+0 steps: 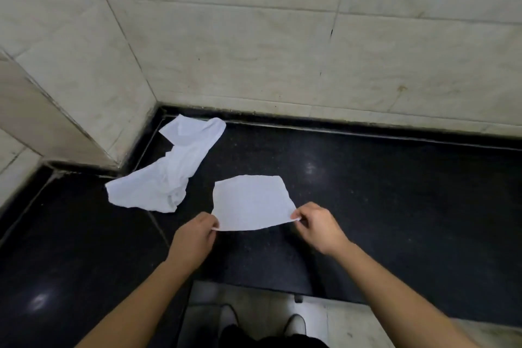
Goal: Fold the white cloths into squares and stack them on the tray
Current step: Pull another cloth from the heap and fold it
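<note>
A white cloth (pixel 251 202) is spread out over the black stone counter (pixel 381 192), roughly four-sided with a wavy near edge. My left hand (pixel 195 237) pinches its near left corner. My right hand (pixel 317 224) pinches its near right corner, and the near edge is stretched between them just above the counter. A heap of crumpled white cloths (pixel 166 169) lies to the left, reaching back into the corner. No tray is in view.
Pale tiled walls (pixel 282 51) close the counter at the back and left, with a jutting wall corner (pixel 84 133) at the left. The counter's front edge (pixel 282 289) runs below my arms; my shoes (pixel 293 325) stand on the light floor beneath.
</note>
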Action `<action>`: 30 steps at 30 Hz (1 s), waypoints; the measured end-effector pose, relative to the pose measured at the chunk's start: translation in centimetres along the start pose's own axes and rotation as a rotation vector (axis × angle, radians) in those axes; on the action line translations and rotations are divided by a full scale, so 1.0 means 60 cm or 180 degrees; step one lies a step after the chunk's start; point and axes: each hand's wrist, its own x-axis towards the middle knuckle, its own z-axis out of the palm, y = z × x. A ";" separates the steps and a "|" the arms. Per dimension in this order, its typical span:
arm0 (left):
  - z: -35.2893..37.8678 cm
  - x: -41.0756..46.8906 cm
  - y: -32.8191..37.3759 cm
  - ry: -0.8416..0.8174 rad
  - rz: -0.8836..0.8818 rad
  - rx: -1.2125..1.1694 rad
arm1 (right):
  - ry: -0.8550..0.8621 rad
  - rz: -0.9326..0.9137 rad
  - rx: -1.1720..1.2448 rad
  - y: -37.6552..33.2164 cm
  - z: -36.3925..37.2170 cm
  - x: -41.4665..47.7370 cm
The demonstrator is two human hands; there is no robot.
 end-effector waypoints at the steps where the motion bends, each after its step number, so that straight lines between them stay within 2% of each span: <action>1: 0.023 -0.025 -0.010 -0.0196 -0.0115 -0.0002 | -0.0295 0.0059 -0.0168 0.010 0.025 -0.016; 3: 0.065 -0.072 -0.028 -0.0643 -0.0270 0.0029 | -0.0772 0.0118 -0.0481 0.028 0.069 -0.047; 6: 0.096 -0.130 -0.034 -0.1210 -0.0319 0.0073 | -0.1176 0.0196 -0.0691 0.041 0.111 -0.087; 10: 0.094 -0.146 -0.043 -0.1285 -0.0376 -0.0224 | -0.1212 0.0217 -0.0568 0.045 0.120 -0.102; 13: 0.082 -0.122 -0.049 -0.1146 -0.0823 -0.0827 | -0.0873 0.0520 -0.0035 0.040 0.105 -0.079; 17: 0.072 -0.061 -0.054 -0.0573 -0.1891 -0.1736 | -0.0213 0.1043 0.0861 0.025 0.093 -0.010; 20: 0.073 -0.013 -0.060 -0.0243 -0.2280 -0.2052 | 0.0170 0.1153 0.1248 0.012 0.096 0.045; 25: 0.094 0.045 -0.070 0.0200 -0.2319 -0.1917 | 0.0483 0.1327 0.1356 0.010 0.112 0.112; 30: 0.139 0.061 -0.087 0.0183 -0.2052 -0.1277 | 0.0634 0.1262 0.0817 0.036 0.156 0.137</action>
